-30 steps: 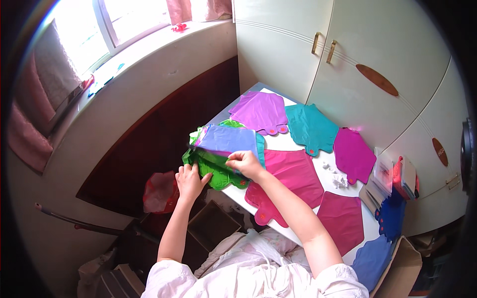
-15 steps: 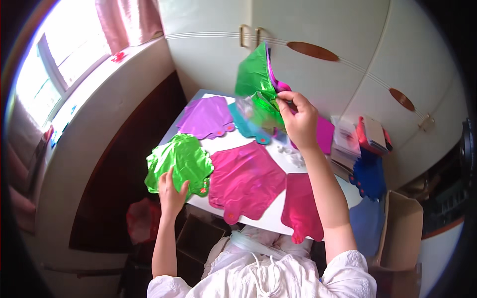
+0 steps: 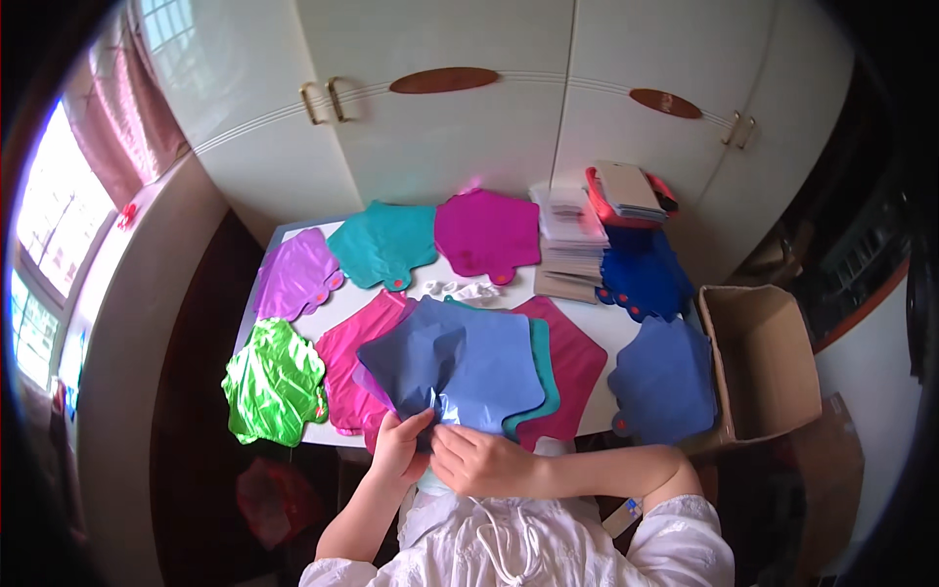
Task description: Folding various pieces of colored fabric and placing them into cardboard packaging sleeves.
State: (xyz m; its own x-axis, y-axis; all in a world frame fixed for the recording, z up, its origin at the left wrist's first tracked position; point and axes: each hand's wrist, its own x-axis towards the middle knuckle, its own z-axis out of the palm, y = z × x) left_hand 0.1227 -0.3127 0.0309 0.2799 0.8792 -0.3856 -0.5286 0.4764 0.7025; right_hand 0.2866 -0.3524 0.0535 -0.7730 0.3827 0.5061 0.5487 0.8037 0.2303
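My left hand (image 3: 396, 452) and my right hand (image 3: 477, 460) meet at the near table edge and pinch the neck of a flat periwinkle-blue foil balloon (image 3: 460, 364). Under it lie a teal balloon (image 3: 544, 377) and a magenta balloon (image 3: 572, 367). A pink balloon (image 3: 354, 364) lies just to its left and a shiny green balloon (image 3: 272, 382) at the table's left corner. Further back lie a purple balloon (image 3: 295, 277), another teal balloon (image 3: 383, 245) and a second magenta balloon (image 3: 486, 233).
Two blue balloons (image 3: 665, 377) (image 3: 641, 274) lie at the table's right end. A stack of flat packets (image 3: 572, 240) and a red-edged bundle (image 3: 631, 194) stand at the back right. An open cardboard box (image 3: 763, 362) sits right of the white table (image 3: 606, 328). Cupboard doors (image 3: 440, 117) rise behind.
My right hand came down from head height with the raised balloons to the near table edge. My left hand left the green balloon and joined it. The view swung right.
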